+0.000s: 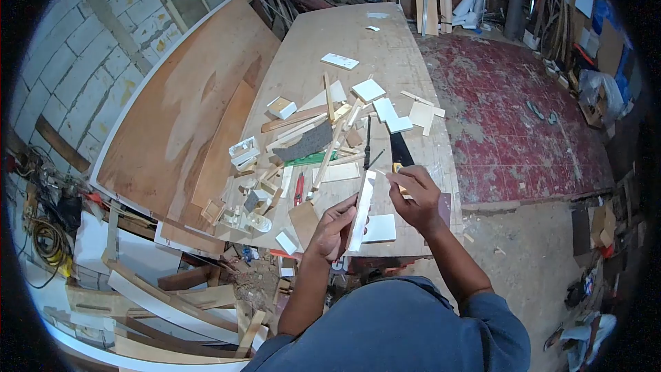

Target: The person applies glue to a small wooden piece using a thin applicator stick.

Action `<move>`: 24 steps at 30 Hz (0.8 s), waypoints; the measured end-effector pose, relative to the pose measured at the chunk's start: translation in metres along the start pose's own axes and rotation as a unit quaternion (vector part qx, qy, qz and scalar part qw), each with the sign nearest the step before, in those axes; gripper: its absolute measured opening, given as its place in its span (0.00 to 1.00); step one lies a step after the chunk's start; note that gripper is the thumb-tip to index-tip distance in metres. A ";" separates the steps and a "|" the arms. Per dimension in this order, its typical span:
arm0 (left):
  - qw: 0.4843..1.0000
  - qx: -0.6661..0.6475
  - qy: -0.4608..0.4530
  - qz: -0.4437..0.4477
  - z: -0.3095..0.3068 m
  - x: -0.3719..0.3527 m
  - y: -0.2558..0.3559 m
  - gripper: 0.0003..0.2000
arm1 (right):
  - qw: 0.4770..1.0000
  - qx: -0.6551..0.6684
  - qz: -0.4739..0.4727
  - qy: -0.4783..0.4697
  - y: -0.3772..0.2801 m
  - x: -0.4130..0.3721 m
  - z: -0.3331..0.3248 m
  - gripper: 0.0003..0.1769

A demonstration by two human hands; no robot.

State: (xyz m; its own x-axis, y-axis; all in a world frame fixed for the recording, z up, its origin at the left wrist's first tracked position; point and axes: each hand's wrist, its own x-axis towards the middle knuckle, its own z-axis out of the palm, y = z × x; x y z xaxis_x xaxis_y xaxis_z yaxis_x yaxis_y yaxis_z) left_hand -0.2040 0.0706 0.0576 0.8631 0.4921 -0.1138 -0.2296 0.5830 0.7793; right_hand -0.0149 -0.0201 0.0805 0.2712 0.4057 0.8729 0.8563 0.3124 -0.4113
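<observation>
My left hand (333, 229) grips a narrow white board (362, 212) along its side, holding it tilted above the near part of the worktable. My right hand (416, 196) is closed in a pinch beside the board's upper end. Whatever sits between its fingertips is too small to name. Just beyond that hand lies a dark flat strip (399, 149), with a yellow part partly hidden by the fingers. A thin black rod-like tool (368, 143) rests past the board's far end. Under my hands, a white panel (379, 228) lies on the table.
Wood offcuts, a grey abrasive-looking sheet (307, 142) and a red-handled tool (299, 189) crowd the worktable (303, 48). White blocks (368, 90) lie farther back. A large plywood panel (165, 103) leans at the left. Scrap boards (172, 303) pile up below it.
</observation>
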 end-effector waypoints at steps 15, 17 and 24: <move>0.999 0.015 -0.013 -0.027 0.007 -0.006 0.001 0.25 | 0.748 0.465 0.469 -0.068 0.009 -0.012 -0.008 0.07; 0.999 0.025 -0.003 -0.024 0.008 -0.007 0.002 0.25 | 0.763 0.459 0.451 -0.058 0.009 -0.011 -0.008 0.06; 0.999 0.027 -0.005 -0.019 0.010 -0.016 0.009 0.25 | 0.806 0.392 0.431 -0.102 0.015 -0.009 0.004 0.06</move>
State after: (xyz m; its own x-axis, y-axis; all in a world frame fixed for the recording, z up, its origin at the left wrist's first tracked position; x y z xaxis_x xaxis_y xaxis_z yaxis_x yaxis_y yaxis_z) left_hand -0.2155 0.0616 0.0725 0.8756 0.4632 -0.1371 -0.1727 0.5652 0.8067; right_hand -0.0064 -0.0157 0.0655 0.4712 0.8701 0.1445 -0.1746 0.2526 -0.9517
